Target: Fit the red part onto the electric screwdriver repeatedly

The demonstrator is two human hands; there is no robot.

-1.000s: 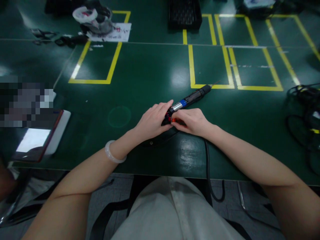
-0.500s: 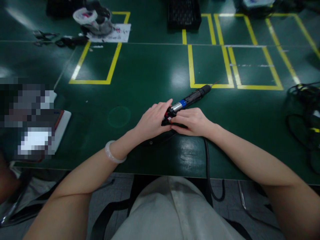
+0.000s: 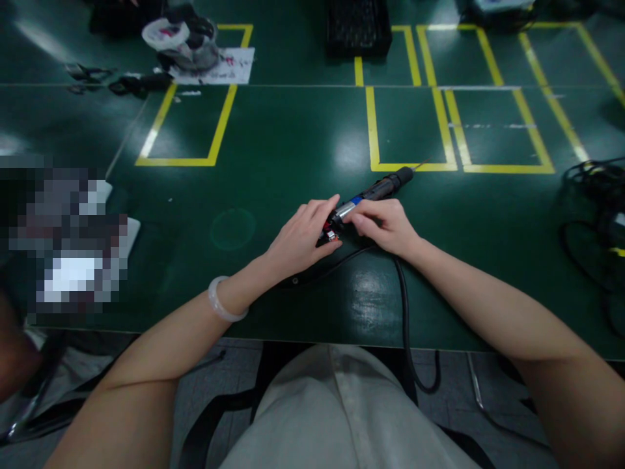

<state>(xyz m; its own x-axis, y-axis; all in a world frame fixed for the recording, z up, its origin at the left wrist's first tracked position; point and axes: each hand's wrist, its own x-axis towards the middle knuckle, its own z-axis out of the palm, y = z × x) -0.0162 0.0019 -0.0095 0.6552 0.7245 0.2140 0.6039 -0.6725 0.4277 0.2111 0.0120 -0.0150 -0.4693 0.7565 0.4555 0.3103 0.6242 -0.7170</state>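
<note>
A corded electric screwdriver (image 3: 375, 192) lies slanted on the green table, its thin metal tip pointing up and to the right. It has a black grip, a blue band and a silver section; red, white and orange parts show at its near end. My left hand (image 3: 303, 236) is closed around that near end, thumb below and fingers above. My right hand (image 3: 385, 223) is curled with its fingertips pinched against the silver section. What lies under the right fingertips is hidden. A black cable (image 3: 404, 306) runs below the right hand and over the table's front edge.
Yellow tape outlines (image 3: 413, 168) mark the green table (image 3: 283, 130). A black tray (image 3: 359, 29) stands at the back, a tape roll (image 3: 166, 34) at back left. Coiled black cables (image 3: 598, 195) lie at right. Blurred-out objects (image 3: 73, 241) are at left, near part of another person (image 3: 14, 352).
My right hand has moved up from the screwdriver's near end to its silver section, uncovering the coloured parts and more of the cable. The left hand has stayed almost in place.
</note>
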